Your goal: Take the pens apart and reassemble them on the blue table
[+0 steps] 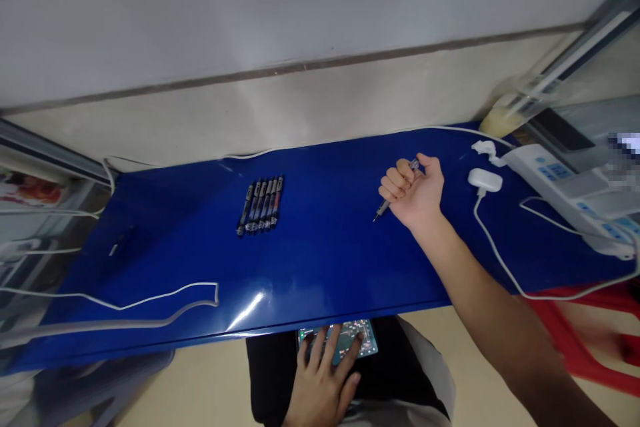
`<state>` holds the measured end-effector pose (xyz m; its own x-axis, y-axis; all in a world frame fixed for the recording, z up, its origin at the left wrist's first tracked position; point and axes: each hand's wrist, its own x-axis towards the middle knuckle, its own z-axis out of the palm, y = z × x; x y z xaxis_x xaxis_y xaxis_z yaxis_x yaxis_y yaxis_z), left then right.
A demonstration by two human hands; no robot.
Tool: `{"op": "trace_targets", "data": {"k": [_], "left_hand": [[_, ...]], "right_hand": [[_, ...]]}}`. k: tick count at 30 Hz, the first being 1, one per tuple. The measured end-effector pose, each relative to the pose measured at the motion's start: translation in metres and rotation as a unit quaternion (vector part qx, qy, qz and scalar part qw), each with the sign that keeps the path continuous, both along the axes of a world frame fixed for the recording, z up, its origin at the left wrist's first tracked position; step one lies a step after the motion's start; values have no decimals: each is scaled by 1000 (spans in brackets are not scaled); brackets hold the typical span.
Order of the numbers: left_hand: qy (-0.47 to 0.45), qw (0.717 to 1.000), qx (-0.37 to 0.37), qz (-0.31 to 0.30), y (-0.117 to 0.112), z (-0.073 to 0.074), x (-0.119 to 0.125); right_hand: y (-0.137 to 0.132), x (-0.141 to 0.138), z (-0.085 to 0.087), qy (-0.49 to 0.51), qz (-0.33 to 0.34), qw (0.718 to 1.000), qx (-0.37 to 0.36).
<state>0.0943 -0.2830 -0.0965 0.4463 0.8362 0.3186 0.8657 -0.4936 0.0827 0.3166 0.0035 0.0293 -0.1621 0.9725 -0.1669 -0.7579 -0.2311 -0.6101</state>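
My right hand [414, 193] is curled in a fist around a grey pen [383, 208], held just above the blue table [325, 260], tip pointing down and left. My left hand [325, 377] lies flat with fingers spread on a phone [363, 339] resting in my lap below the table's front edge. A row of several dark pens [261, 204] lies side by side on the table, well left of my right hand.
A white charger [485, 179] with its cable [500, 260] lies right of my right hand. A white device with blue buttons [570, 190] sits at the right end. White cable [150, 303] loops along the front left. A red stool [595, 333] stands at lower right.
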Motion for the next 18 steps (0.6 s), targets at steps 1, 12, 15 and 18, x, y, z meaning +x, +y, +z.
{"op": "trace_targets", "data": {"k": [1,12,15,18], "left_hand": [[6,1000,0,-3,1,2,1],[-75,997,13,21,-10,-9,-4],[-138,989,23,51,-17,-16,-7],[-142,989,22,33,-22,-17,-10]], "right_hand": [[0,0,0,-2,0,1000,1],[0,1,1,-9,-9,1000,8],[-1,1,2,-10,-10,1000,9],[-1,1,2,-11,-8,1000,10]]}}
